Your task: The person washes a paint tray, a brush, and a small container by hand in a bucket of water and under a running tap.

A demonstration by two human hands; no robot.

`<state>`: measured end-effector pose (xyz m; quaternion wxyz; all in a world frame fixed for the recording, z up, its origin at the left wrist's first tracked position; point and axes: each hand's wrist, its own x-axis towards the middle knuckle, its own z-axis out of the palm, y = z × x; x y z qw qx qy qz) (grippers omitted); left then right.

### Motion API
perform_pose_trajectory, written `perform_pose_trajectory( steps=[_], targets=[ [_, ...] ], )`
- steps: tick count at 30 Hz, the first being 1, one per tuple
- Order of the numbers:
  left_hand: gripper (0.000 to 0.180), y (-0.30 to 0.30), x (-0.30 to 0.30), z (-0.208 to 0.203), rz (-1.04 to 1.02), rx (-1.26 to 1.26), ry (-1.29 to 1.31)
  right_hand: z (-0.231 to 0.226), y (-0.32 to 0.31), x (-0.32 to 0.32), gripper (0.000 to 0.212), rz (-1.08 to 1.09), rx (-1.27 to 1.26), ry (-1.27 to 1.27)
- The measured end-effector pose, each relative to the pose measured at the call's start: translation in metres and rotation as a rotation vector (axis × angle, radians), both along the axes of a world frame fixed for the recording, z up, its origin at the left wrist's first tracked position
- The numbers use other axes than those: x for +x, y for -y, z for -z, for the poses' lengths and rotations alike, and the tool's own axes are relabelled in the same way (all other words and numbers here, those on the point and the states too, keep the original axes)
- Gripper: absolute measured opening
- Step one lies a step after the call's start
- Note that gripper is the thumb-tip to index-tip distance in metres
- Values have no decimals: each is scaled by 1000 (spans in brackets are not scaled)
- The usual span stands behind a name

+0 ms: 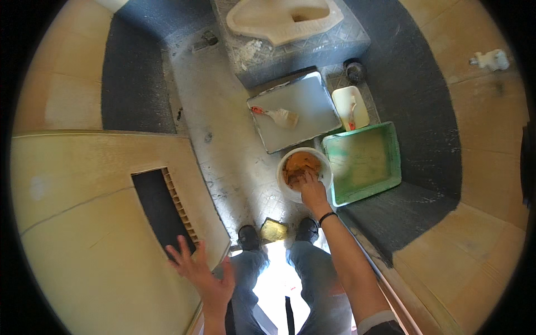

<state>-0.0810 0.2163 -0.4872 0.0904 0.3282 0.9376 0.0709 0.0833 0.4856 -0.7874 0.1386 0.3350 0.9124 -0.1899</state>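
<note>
My right hand point(312, 188) reaches down into a round white bucket point(283, 188) on the floor. Its fingers are bent against a wet-looking orange-brown mass point(302, 161) inside; their tips are hidden, so what they grip cannot be made out. A dark band circles that wrist. Over to the left, my left hand point(204, 274) holds nothing, its fingers spread in front of the cream door panel point(100, 212), near the lower end of a dark rectangular opening point(162, 204).
Beyond the bucket lies a grey tray point(312, 97) with a red-handled brush point(282, 118) on it. A small cream tray point(341, 106) holds another brush point(352, 114). Right of the bucket is a green tray point(363, 162). A squat toilet point(259, 19) is at the back; a yellow block point(273, 229) lies between my shoes.
</note>
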Motion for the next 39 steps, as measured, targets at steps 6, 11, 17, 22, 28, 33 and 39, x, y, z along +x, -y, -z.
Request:
perform_pose_trajectory(
  steps=[6,11,17,22,28,33,39],
  targets=[
    [63,-19,-41,66,-307,4,-438,91,-24,-41,45,-182,1,242],
    [58,-55,-37,100,-179,274,-420,155,-43,-34,41,-269,130,69],
    [56,-72,-50,129,-101,534,-408,57,-73,-85,42,-109,-351,375],
    [46,-126,-2,134,-57,1005,348,-41,-114,-65,36,-164,-399,174],
    [49,-223,50,265,-800,1104,1837,-116,-96,-64,28,22,-372,99],
    [65,-223,87,331,-1004,934,1784,-21,-77,-39,25,-66,-414,107],
    [66,-230,92,378,-1261,973,1770,108,-47,-40,33,-22,-265,207]
  ],
)
